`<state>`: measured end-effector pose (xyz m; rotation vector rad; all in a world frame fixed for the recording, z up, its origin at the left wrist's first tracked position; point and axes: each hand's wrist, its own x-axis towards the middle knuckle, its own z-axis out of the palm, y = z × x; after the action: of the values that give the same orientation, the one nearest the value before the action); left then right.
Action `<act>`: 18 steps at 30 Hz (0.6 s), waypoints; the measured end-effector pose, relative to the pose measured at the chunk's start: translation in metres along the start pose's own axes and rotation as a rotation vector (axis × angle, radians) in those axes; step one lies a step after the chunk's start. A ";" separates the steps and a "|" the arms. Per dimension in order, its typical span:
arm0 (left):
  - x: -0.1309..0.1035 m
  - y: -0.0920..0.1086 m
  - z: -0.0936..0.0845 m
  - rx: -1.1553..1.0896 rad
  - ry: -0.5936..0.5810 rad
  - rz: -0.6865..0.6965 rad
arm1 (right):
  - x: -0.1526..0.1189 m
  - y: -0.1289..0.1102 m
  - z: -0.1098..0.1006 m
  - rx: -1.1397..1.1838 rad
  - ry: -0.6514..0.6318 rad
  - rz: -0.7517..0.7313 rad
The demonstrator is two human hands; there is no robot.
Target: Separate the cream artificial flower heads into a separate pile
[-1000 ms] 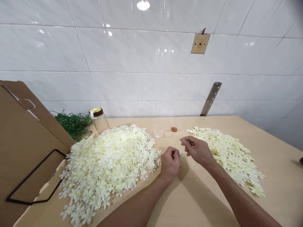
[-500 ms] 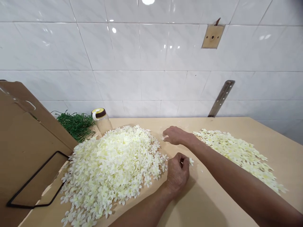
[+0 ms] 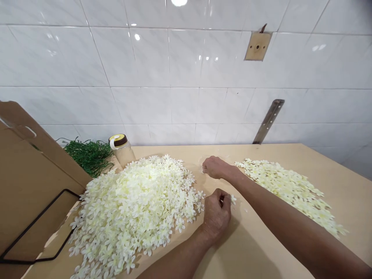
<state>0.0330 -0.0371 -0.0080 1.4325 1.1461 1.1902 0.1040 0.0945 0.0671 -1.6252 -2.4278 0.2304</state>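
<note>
Near the middle of the table, my left hand [image 3: 217, 212] is closed in a pinch on a small white flower [image 3: 233, 199] that sticks out at its right side. Farther back, my right hand [image 3: 214, 167] rests low over the tabletop with its fingers drawn together; what they hold, if anything, is too small to make out. A big heap of white flowers [image 3: 139, 205] lies to the left of both hands. A flatter spread of pale yellow-white flowers [image 3: 286, 186] lies on the right, beyond my right forearm.
A clear bottle with a yellow and brown lid [image 3: 123, 151] stands behind the heap. Green stems [image 3: 88, 155] lie at the back left, beside a cardboard box [image 3: 35, 174] with a black wire frame [image 3: 37, 217]. A metal bracket [image 3: 267, 122] leans at the tiled wall.
The fingers of my right hand, spread before, have closed together. My left hand keeps its pinch on the flower. The whole view has shifted slightly.
</note>
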 end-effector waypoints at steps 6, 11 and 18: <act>0.001 -0.003 0.000 -0.021 0.005 -0.018 | -0.020 -0.008 -0.027 0.056 -0.118 0.006; 0.003 -0.005 0.001 -0.097 0.042 -0.087 | -0.047 0.001 -0.034 0.228 0.335 0.058; 0.013 -0.003 -0.004 -0.223 0.077 -0.240 | -0.094 0.027 -0.003 0.854 0.186 0.326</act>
<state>0.0299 -0.0238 -0.0086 1.0580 1.1625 1.1694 0.1636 0.0180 0.0555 -1.4936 -1.5487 0.9592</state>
